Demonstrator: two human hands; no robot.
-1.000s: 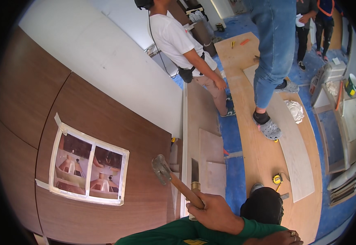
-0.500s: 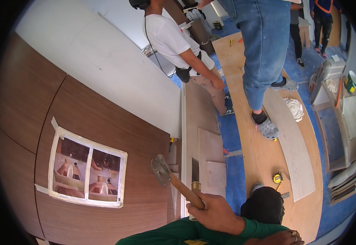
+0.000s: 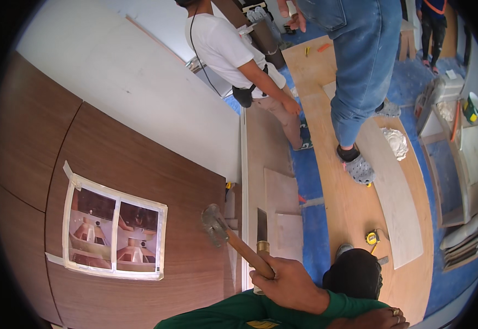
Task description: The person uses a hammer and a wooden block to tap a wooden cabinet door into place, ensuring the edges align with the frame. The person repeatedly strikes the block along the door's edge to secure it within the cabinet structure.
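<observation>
My right hand (image 3: pixel 296 286) is closed round two tools, a claw hammer (image 3: pixel 244 253) and a chisel (image 3: pixel 262 226). The hammer's wooden handle slants up and left to its worn metal head. Beside it the chisel's blade points up above a brass collar, and the pale lower end shows under my hand. My forearms cross at the bottom in green sleeves (image 3: pixel 217 318). My left hand (image 3: pixel 378 318), with a ring on it, lies bent over my right sleeve, partly cut off by the lower edge. Left of the hammer stands a brown wood-grain panel (image 3: pixel 195 230).
Taped photo sheets (image 3: pixel 114 227) hang on the panel. A person in jeans (image 3: pixel 362 71) stands on a wooden board (image 3: pixel 343 219); another in white (image 3: pixel 222 44) stands beyond the wall. A tape measure (image 3: pixel 372 238), crumpled white plastic (image 3: pixel 395 143) and a pale plank (image 3: pixel 403 219) lie on the board.
Both tools stay in my right hand, nearly still. The person in jeans has shifted a leg, and a hand of theirs now shows. A person in dark trousers behind has gone from sight.
</observation>
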